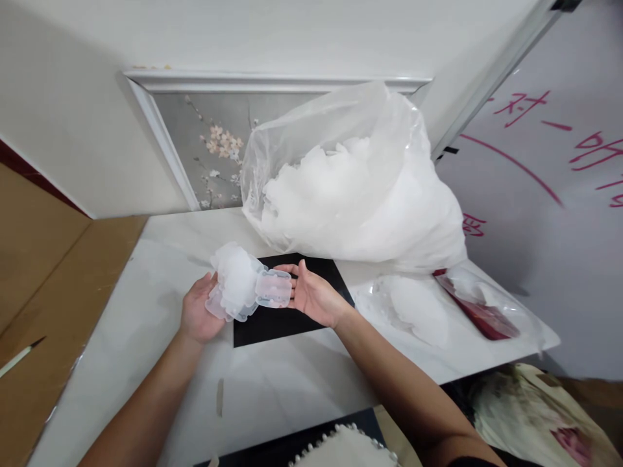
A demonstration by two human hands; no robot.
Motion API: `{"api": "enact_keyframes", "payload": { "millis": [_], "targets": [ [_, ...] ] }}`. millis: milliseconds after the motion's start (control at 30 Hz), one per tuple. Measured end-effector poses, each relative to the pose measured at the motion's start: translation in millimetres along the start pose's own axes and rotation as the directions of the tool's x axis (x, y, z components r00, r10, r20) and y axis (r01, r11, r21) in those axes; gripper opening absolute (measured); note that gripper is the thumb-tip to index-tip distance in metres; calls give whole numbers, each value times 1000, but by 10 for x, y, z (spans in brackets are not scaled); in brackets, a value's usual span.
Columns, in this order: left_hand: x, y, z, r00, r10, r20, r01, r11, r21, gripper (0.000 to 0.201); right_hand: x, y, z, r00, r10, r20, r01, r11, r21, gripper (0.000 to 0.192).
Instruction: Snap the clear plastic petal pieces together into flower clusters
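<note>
My left hand point(198, 312) holds a stack of translucent white plastic pieces point(233, 280) above the white table point(146, 337). My right hand point(314, 295) lies palm up beside it, fingers spread, with one small clear plastic case point(273, 289) resting against its fingertips and touching the stack. Both hands hover over a black mat point(287, 318) on the table. Behind them sits a large clear plastic bag point(350, 181) filled with many more of the same white pieces.
To the right, a smaller clear bag point(418, 311) of white pieces lies flat next to a red packet point(481, 314). A framed flower picture point(214, 149) leans on the wall behind. A whiteboard with red writing point(549, 162) stands right. A brown surface point(43, 285) lies left.
</note>
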State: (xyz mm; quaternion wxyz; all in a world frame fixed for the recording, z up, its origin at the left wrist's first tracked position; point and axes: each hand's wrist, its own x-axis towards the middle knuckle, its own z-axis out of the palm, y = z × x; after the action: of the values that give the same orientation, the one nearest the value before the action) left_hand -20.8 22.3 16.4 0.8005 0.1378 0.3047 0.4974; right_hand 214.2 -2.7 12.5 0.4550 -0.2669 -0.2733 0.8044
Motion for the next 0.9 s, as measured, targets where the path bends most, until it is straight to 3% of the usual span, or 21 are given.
{"api": "enact_keyframes", "payload": {
  "millis": [167, 400, 467, 567, 667, 733, 800, 900],
  "targets": [
    [-2, -19, 13, 1000, 8, -4, -8, 1000, -3, 25, 10, 34, -42, 999, -43, -12, 42, 998, -57, 44],
    [-35, -125, 82, 1000, 7, 29, -8, 999, 41, 24, 11, 94, -49, 965, -257, -48, 223, 906, -360, 32],
    [-55, -188, 122, 1000, -4, 31, 2, 999, 52, 24, 11, 131, -9, 937, -350, -12, 294, 804, -516, 27],
    [-84, -273, 178, 999, -32, 28, 30, 998, 62, 22, 22, 224, 42, 878, -475, 63, 358, 560, -747, 18],
    [-98, -306, 202, 999, -54, 8, 53, 997, 49, 21, 41, 321, 63, 811, -576, 103, 355, 345, -869, 15],
    [-99, -296, 200, 999, -51, -4, 51, 998, 33, 22, 47, 353, 70, 776, -617, 129, 358, 263, -896, 17],
    [-96, -272, 192, 999, -45, -3, 45, 999, 15, 24, 44, 345, 72, 778, -614, 133, 391, 307, -868, 17],
    [-91, -235, 176, 999, -53, 9, 53, 998, -21, 27, 27, 253, 40, 835, -549, 44, 406, 561, -721, 26]
  ]
}}
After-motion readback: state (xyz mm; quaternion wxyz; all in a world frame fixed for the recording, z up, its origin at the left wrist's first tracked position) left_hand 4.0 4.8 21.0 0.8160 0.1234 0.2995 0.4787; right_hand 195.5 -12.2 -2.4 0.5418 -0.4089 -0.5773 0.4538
